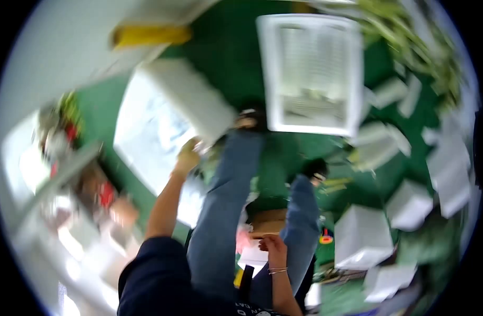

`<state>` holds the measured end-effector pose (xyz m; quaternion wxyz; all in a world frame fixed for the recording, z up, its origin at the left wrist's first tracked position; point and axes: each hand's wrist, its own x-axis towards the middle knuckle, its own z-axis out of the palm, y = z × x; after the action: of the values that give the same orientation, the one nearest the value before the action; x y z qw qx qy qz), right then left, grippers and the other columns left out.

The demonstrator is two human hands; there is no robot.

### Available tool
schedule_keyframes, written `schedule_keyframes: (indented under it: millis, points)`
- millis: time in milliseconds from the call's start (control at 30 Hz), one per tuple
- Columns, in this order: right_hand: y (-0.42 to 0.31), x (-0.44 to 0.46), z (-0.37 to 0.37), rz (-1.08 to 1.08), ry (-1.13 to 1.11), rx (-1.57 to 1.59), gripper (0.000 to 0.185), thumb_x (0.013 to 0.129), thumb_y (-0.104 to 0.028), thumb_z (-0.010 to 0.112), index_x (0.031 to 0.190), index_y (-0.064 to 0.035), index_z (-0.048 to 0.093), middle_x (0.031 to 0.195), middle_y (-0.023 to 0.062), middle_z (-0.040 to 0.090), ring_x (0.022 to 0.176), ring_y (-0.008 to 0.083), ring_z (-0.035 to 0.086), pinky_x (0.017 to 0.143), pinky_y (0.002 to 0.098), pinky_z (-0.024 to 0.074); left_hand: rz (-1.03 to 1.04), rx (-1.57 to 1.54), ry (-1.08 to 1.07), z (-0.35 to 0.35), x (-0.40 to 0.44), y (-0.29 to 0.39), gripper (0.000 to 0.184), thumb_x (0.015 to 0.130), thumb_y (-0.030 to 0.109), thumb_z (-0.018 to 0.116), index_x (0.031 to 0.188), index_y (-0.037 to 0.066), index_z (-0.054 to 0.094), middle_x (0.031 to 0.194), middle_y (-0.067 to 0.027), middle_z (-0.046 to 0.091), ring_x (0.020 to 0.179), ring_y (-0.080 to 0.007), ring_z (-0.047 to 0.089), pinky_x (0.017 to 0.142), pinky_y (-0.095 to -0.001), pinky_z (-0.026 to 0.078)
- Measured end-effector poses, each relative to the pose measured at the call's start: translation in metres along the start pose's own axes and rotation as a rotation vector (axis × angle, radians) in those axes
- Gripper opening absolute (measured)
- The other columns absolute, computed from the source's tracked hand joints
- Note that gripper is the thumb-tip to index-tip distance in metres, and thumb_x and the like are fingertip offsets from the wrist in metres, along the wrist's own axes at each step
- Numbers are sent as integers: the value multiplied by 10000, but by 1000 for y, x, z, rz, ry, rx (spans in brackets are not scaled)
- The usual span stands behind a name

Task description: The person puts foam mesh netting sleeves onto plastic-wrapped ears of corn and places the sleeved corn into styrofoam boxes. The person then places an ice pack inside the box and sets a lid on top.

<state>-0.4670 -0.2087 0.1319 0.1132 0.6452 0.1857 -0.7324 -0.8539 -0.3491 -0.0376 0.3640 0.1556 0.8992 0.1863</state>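
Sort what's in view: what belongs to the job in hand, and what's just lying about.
Likely in the job:
large white box, by the left hand
brown cardboard, by the right hand
white container ahead, perhaps

Likely lying about:
white box at right
green stalks
yellow object, top left

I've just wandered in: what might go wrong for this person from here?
The left shoe is right by the corner of the white box where the left hand is, so shifting that leg might nudge the box. The crate lies just ahead of both feet and could trip them on standing. Green bits beside the right shoe might make the floor slippery.
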Motion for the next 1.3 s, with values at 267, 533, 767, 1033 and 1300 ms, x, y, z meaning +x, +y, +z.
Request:
schedule_keyframes:
  millis: [267,533,767,1033,1300]
  points:
    - [3,44,62,134,-48,-352,164,876,-112,562,933,37,600,743,120,650,615,173,640,579,273,541,-577,345,327,-86,64,-70,742,695,315,709,1271,-59,429,1249,-245,500,1184,-355,469,1000,-373,379]
    - [-30,105,84,116,82,-425,185,887,-137,578,930,42,591,710,97,638,621,144,624,597,259,521,-542,653,308,-92,241,-171,1123,627,463,733,1426,-34,120,1403,-209,336,1315,-312,320,1082,-376,275]
    - [-2,81,55,141,168,-272,162,897,-128,570,967,18,578,790,89,646,712,146,635,663,269,520,-204,-501,263,-126,150,-140,919,734,6,687,1426,23,83,1169,-164,512,988,-224,557,873,-314,480]
    - [-144,65,75,-443,56,-280,159,883,-64,569,1028,1,564,822,54,623,757,108,610,676,241,493,687,-120,-23,-19,30,249,949,566,205,803,1338,-13,296,1162,-160,502,1065,-329,510,903,-430,414]
    - [-120,63,-39,-484,279,-29,145,870,-44,563,1003,14,567,833,68,634,763,108,615,683,229,492,731,869,-233,156,96,358,954,638,330,759,1395,66,242,1161,-172,490,1090,-349,479,956,-433,359]
